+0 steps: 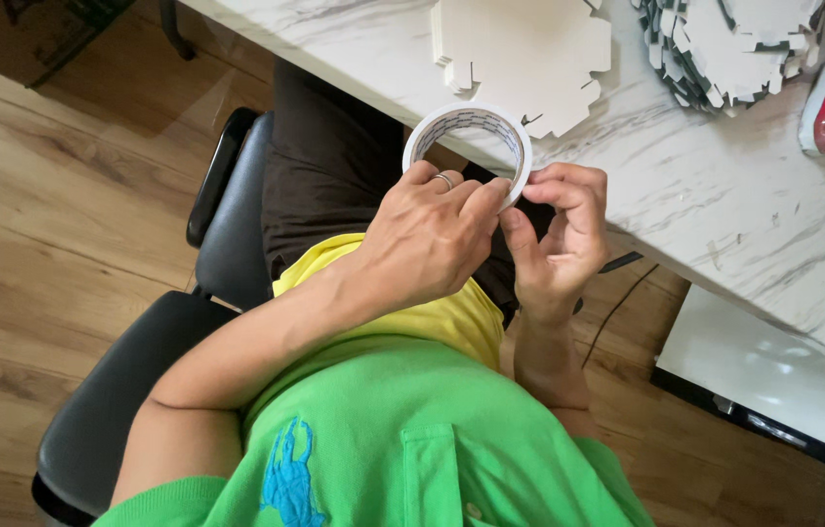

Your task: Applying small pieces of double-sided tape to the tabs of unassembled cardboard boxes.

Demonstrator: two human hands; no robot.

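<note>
Head view: at mid-frame, above the lap, the left hand (pixel 427 244) and right hand (pixel 559 234) both grip a white tape roll (pixel 469 146), fingers pinching its lower rim. Cut card stacks (pixel 529 54) lie on the marble surface (pixel 685 185), upper right.

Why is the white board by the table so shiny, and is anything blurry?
In the head view, daylight bounces off the glossy white board, making pale glare patches. The marble table shines only softly. The tape roll and both hands, left and right, look sharp. The edges bend a little, as wide lenses do, so the green shirt looks huge.
</note>
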